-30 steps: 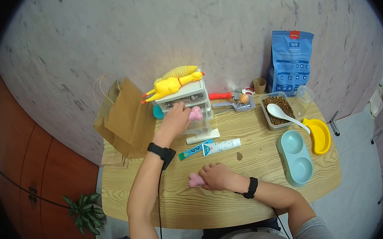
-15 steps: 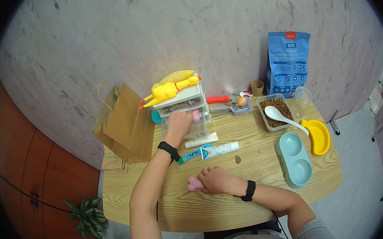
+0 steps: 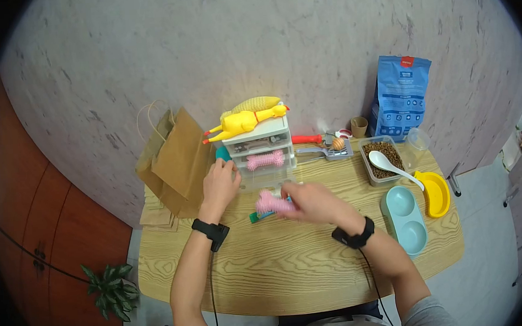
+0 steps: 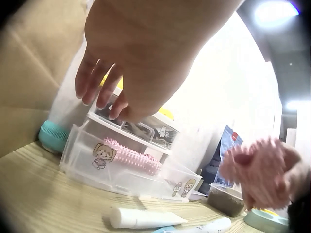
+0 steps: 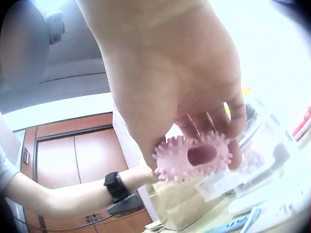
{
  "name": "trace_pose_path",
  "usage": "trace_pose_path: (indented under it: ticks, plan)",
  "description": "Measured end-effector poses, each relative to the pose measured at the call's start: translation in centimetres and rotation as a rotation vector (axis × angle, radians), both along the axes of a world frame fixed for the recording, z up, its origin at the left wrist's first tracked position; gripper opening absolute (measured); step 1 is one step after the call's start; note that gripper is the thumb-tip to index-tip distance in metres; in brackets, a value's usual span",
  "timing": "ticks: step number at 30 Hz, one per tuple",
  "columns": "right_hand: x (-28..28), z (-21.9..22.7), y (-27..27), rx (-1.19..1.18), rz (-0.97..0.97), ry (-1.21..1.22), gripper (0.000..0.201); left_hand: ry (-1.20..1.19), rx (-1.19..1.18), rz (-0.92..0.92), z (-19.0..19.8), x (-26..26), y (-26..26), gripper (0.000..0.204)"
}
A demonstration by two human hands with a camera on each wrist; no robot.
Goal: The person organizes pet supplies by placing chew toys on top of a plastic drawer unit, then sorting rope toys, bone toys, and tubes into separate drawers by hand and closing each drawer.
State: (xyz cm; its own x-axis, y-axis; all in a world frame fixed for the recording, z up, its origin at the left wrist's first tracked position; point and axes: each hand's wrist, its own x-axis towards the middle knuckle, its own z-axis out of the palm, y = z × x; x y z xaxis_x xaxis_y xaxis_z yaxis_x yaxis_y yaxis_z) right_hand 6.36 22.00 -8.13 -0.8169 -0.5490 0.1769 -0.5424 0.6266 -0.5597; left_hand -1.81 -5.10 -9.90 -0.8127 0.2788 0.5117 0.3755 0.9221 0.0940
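My right hand (image 3: 321,204) pinches a pink spiky bone-shaped chew toy (image 3: 271,203) above the table, in front of the small drawer unit (image 3: 255,130). The right wrist view shows the toy's hollow end (image 5: 201,154) between thumb and fingers. Inside the pulled-out clear drawer (image 4: 80,145) lies a second pink spiky chew toy (image 4: 131,158). My left hand (image 3: 221,181) is at the drawer's left side and holds nothing; in the left wrist view its fingers (image 4: 90,80) hang loosely. A white tube (image 4: 141,218) lies in front of the drawer, largely hidden in the head view.
A yellow rubber chicken (image 3: 243,123) lies on the drawer unit, with a brown paper bag (image 3: 179,162) to the left. On the right are a kibble container (image 3: 374,181) with a white spoon (image 3: 388,164), a blue double bowl (image 3: 405,216), a yellow dish (image 3: 437,196) and a blue bag (image 3: 403,95).
My left hand has let go of one pink chew toy in the drawer and drawn back left. My right hand has lifted the other toy off the table and brought it toward the drawer.
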Motion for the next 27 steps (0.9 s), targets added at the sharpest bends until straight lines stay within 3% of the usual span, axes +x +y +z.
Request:
trace_pose_path:
  ticks: [3, 6, 11, 18, 27]
  plan:
    - [-4.3, 1.1, -0.9, -0.104, -0.005, 0.230, 0.039, -0.132, 0.121, 0.051, -1.0, 0.9, -0.9, 0.021]
    - [-9.9, -0.5, -2.4, -0.028, -0.016, 0.409, 0.036, -0.200, 0.240, 0.085, -2.2, 1.4, -1.0, 0.025]
    - [-12.9, -1.7, -5.5, 0.227, -0.092, 0.249, 0.035, -0.263, 0.300, 0.117, -2.6, 2.2, -0.7, 0.028]
    - [-12.6, -3.0, -5.6, 0.248, -0.115, 0.129, 0.033, -0.162, 0.293, 0.083, -4.0, 2.0, -1.4, 0.026]
    - [-10.4, -1.9, -3.0, 0.140, -0.101, 0.179, 0.026, -0.236, 0.351, 0.065, -4.2, 2.0, -1.3, 0.028]
